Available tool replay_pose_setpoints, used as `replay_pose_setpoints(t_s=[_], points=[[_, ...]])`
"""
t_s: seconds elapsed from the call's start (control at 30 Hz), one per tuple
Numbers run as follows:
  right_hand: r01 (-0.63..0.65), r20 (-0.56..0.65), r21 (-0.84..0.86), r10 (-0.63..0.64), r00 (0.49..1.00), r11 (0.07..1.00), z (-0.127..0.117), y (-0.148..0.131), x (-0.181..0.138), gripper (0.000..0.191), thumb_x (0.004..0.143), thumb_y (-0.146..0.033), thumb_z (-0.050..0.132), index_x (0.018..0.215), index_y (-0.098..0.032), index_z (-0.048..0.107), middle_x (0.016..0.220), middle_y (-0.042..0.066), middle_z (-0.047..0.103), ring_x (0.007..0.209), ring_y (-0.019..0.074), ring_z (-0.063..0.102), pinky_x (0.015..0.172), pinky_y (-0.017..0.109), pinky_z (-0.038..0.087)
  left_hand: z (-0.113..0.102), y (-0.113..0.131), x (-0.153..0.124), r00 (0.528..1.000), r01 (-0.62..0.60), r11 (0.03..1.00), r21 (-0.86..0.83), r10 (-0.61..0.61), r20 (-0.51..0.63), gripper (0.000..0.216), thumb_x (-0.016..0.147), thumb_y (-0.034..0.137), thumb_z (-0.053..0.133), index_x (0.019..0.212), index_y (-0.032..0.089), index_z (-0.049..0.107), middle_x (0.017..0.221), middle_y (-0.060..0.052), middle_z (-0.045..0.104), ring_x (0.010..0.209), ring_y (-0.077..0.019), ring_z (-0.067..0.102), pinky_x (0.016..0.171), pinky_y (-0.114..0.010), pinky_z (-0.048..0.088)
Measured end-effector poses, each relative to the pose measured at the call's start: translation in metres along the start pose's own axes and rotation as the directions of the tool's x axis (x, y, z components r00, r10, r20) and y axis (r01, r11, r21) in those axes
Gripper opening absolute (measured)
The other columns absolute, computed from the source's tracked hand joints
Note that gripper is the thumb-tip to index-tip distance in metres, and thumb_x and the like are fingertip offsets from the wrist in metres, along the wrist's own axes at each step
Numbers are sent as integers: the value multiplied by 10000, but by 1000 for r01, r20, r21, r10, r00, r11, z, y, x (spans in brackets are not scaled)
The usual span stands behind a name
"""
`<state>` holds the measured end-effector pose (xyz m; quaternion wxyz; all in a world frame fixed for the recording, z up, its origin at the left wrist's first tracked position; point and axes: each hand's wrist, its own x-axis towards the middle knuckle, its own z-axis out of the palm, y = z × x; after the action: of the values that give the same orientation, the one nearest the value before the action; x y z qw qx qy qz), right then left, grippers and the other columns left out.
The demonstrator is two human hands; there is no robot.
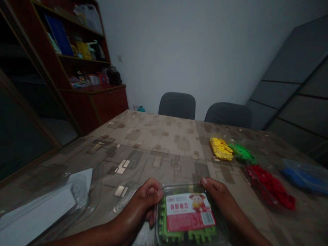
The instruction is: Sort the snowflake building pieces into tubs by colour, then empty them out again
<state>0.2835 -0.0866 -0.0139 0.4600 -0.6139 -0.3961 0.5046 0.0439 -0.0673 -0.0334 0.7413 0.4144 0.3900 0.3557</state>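
Observation:
A clear plastic food box (187, 235) sits at the bottom middle, its lid carrying a red and white label (189, 212) with a cartoon figure and a barcode. Green pieces with notched edges show through the plastic. My left hand (150, 200) grips the box's left side, thumb at the upper left corner. On the opposite side my right hand (217, 194) holds the box, with its thumb at the upper right corner. The fingers of my right hand are mostly hidden behind the box.
To the right lie clear packs of yellow pieces (221, 149), green pieces (243, 153), red pieces (271, 184) and blue pieces (304, 176). A clear tray (96, 191) with white sheets (43, 212) lies left. Two grey chairs (177, 105) stand beyond the patterned table (159, 133).

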Motion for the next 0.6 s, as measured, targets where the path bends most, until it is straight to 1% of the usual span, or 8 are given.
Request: replay_pose_setpoints(t_s=[0.07, 0.17, 0.2, 0.3, 0.37, 0.43, 0.5, 0.6], points=[[20, -23, -41, -21, 1000, 999, -1, -1, 0, 530, 640, -703, 684, 610, -195, 538, 539, -34, 536, 512, 144, 511, 494, 249, 401, 0, -2, -4, 998, -56, 996, 64, 56, -11, 432, 796, 574, 691, 924, 202, 511, 639, 64, 519, 435, -65, 452, 380, -155, 336], [2, -16, -66, -3, 1000, 998, -1, -6, -3, 537, 642, -715, 679, 601, -202, 524, 542, -22, 573, 533, 165, 553, 517, 257, 433, -1, 2, -8, 990, -131, 972, 196, 139, -28, 518, 854, 531, 646, 1250, 254, 458, 751, 57, 535, 473, -78, 491, 406, -173, 381], [-16, -3, -68, 16, 1000, 998, -2, -7, -4, 539, 655, -725, 662, 609, -204, 530, 562, -7, 606, 559, 184, 585, 531, 267, 453, -2, 4, -8, 989, -138, 960, 244, 145, -14, 522, 865, 519, 635, 1281, 253, 466, 759, 51, 537, 483, -80, 493, 417, -178, 387], [-33, 15, -95, 34, 999, 995, -6, -9, -14, 581, 731, -769, 548, 695, -193, 622, 740, 66, 725, 696, 249, 666, 588, 306, 517, -1, 10, -9, 992, -124, 926, 358, 115, 46, 410, 893, 523, 575, 1084, 166, 642, 724, 12, 563, 507, -92, 494, 447, -189, 384], [17, 1, -155, -17, 1000, 988, -12, -5, -24, 624, 786, -759, 486, 847, -175, 695, 936, 101, 757, 833, 279, 688, 688, 335, 551, 1, 13, -9, 994, -106, 923, 369, 98, 38, 407, 904, 519, 549, 1013, 151, 685, 764, -23, 605, 534, -108, 515, 460, -201, 387], [66, -31, -237, -75, 997, 969, -19, 5, -37, 629, 822, -716, 484, 1054, -174, 704, 1122, 114, 734, 1009, 305, 671, 833, 359, 543, 1, 14, -12, 995, -100, 933, 345, 99, 23, 388, 888, 496, 584, 1081, 174, 687, 888, -61, 645, 612, -139, 573, 497, -217, 422], [77, -46, -290, -94, 994, 954, -24, 18, -49, 637, 822, -678, 522, 1216, -195, 656, 1234, 119, 693, 1142, 320, 625, 924, 370, 516, 1, 14, -15, 994, -103, 943, 315, 87, 65, 408, 806, 425, 711, 1147, 205, 675, 1052, -95, 655, 800, -203, 645, 625, -263, 501], [39, -2, -216, -40, 999, 976, -25, 36, -60, 675, 806, -655, 556, 1319, -217, 589, 1291, 134, 660, 1173, 320, 617, 935, 372, 520, -2, 12, -18, 981, -69, 976, 204, 29, 193, 675, 642, 216, 849, 1267, 264, 598, 1245, -107, 620, 1097, -295, 619, 902, -396, 500]])
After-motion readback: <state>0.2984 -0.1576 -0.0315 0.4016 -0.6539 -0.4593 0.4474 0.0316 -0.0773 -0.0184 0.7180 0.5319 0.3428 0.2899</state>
